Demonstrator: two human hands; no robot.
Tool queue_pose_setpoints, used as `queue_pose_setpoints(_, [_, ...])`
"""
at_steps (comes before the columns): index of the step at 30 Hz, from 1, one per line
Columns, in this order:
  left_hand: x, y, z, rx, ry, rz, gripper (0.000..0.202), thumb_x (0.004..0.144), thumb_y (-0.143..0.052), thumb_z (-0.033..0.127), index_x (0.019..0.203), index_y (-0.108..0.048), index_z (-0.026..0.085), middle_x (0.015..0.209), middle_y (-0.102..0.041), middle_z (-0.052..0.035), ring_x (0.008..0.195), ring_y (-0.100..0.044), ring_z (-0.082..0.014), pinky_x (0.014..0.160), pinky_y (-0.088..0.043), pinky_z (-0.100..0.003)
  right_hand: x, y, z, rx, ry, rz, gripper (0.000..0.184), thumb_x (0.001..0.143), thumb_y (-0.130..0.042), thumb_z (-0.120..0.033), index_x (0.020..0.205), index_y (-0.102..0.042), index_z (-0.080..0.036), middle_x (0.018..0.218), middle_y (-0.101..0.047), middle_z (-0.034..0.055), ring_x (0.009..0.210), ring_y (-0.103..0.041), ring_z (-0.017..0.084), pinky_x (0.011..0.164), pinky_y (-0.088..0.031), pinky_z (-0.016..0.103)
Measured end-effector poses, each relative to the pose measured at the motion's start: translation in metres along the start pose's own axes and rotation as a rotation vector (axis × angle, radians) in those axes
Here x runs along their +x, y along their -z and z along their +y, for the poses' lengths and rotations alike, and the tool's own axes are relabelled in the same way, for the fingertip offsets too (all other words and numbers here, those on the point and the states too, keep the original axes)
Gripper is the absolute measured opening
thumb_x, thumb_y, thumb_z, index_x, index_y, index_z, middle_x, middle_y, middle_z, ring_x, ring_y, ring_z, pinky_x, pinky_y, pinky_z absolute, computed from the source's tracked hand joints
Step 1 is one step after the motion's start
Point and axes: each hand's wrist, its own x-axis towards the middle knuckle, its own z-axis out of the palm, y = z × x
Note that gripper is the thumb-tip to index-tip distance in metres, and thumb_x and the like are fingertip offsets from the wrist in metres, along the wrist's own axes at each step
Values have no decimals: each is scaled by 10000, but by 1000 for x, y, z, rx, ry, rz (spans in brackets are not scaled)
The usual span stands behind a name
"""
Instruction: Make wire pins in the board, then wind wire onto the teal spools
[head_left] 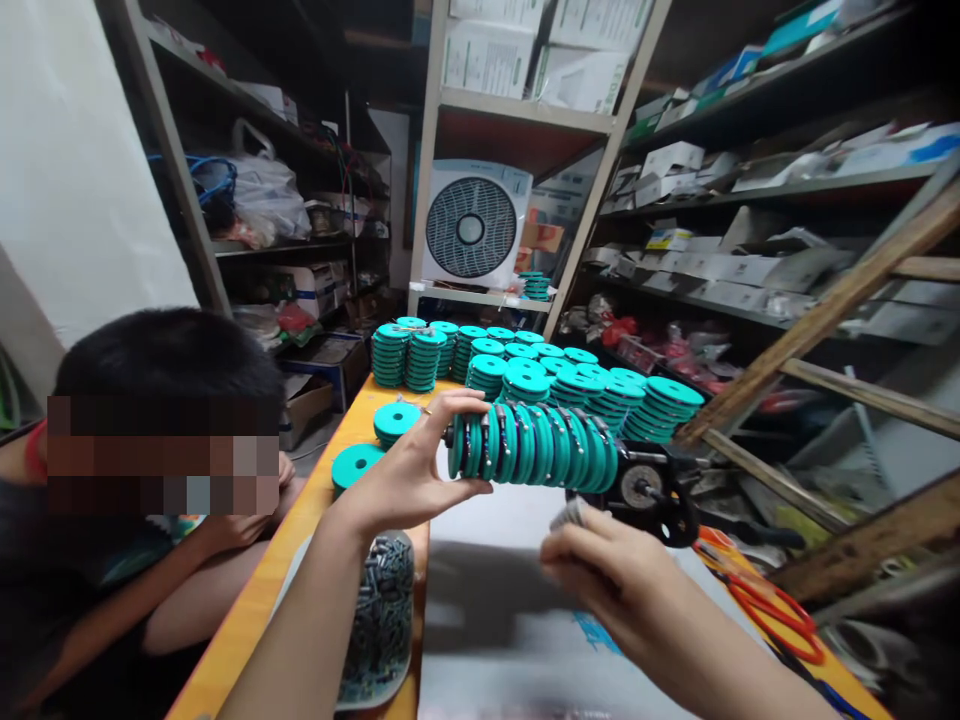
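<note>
My left hand [420,470] grips the left end of a sideways row of teal discs [536,445], thumb below and fingers over the top. The row's right end meets a black round metal fixture [652,492]. My right hand [600,570] is lower and to the right, blurred, fingers pinched on a small grey metal piece [568,514] just under the row. Below my left forearm lies a tray of small grey metal parts [382,610].
Several stacks of teal discs [525,375] cover the far end of the orange table [315,520]; two loose discs [375,440] lie nearer. Another person sits at the left. Red-handled scissors [772,610] lie right. A white fan [472,225], shelves and a wooden ladder [832,320] surround.
</note>
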Motion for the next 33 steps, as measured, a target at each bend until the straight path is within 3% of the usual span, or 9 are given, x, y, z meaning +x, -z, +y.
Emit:
queue_pose_setpoints(4, [0,-1,0,2,17,-4,668,709,-741,114,1249,-388,289,1362,-379,-56,1302,-333,-231,1093,-311,-388,-34,-16,39,-238,-228,-179,262,863,-429,-98,766,-642,-214,838,-564,29,651,-589,135,572,-383,245])
queue_pose_setpoints(8, [-1,-2,0,7,40,0,666,717,-733,116,1253,-382,300,1370,-376,-56,1314,-316,-240,1109,-291,-416,-45,-29,57,-278,-328,-184,260,831,-433,-92,772,-654,-217,850,-592,40,680,-620,171,580,-380,267])
queue_pose_setpoints(18, [-1,-2,0,29,66,-21,662,738,-723,139,1265,-357,304,1383,-356,-33,1327,-287,-209,1128,-266,-388,-47,-45,60,-118,-379,-69,219,881,-427,-202,856,-644,-187,893,-595,70,840,-611,203,746,-458,331])
queue_pose_setpoints(27, [0,-1,0,11,68,-33,646,751,-715,155,1264,-352,306,1396,-332,-28,1329,-279,-206,1128,-266,-379,-47,-58,61,-95,-436,-12,244,879,-381,-159,872,-625,-170,938,-593,90,829,-611,204,755,-450,330])
queue_pose_setpoints(33, [-2,-1,0,19,67,-31,644,755,-710,150,1267,-350,306,1394,-336,-24,1326,-283,-199,1130,-261,-364,-47,-63,61,-76,-459,10,206,869,-442,-191,870,-646,-165,938,-598,98,877,-606,222,779,-449,332])
